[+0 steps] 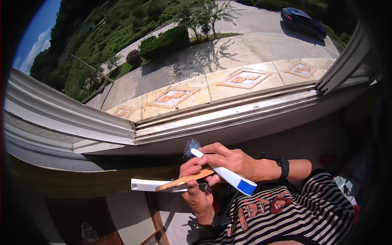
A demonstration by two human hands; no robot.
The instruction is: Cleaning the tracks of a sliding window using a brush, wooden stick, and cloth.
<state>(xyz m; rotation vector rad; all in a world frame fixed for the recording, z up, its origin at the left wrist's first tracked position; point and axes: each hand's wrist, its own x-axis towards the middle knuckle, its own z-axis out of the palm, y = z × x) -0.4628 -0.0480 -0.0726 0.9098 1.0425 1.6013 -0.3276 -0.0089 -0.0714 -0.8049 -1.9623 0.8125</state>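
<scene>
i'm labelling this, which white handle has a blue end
The upper white handle, in the right hand: its lower right end is blue. The other white handle, pointing left, shows a hole near its tip and no blue.

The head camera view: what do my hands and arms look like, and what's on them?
Your left hand and right hand are both gloveless. The right wristband is black; the left wristband is dark too. Your right forearm is bare, and your top has dark and light stripes.

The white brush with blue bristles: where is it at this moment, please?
In the head view, the brush is in the right hand, low and slightly right of centre, beside the flat light-brown wooden stick.
</scene>
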